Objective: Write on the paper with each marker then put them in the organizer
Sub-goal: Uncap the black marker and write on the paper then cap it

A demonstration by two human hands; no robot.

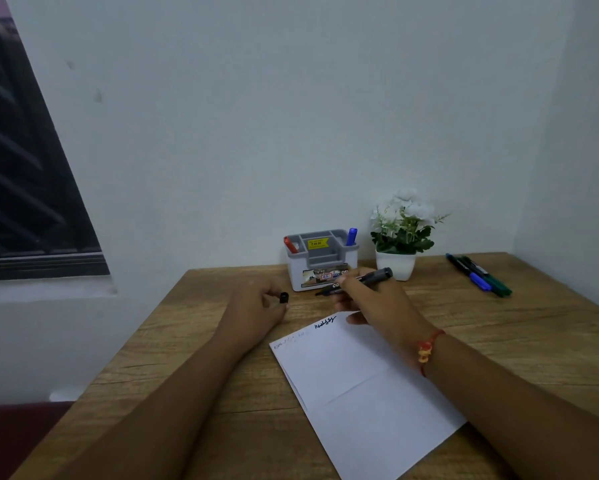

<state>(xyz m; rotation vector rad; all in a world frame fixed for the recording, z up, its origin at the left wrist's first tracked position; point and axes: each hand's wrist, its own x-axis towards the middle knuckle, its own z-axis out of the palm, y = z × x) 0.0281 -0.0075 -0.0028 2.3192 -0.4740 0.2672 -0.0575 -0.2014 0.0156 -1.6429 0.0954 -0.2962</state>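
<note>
My right hand (374,299) grips an uncapped black marker (377,276), tip pointing left, above the top edge of the white paper (360,386). My left hand (256,308) pinches the marker's black cap (284,297) a short way left of the tip. The paper carries faint red and blue words and a dark word near its top. Behind my hands stands the grey-and-white organizer (320,261), with a red marker (290,244) in its left slot and a blue marker (351,236) in its right slot.
A white pot of white flowers (400,237) stands right of the organizer. Three markers, a blue, a black and a green one (481,276), lie at the table's far right. The wooden table (187,393) meets the wall at the back; its left edge drops off.
</note>
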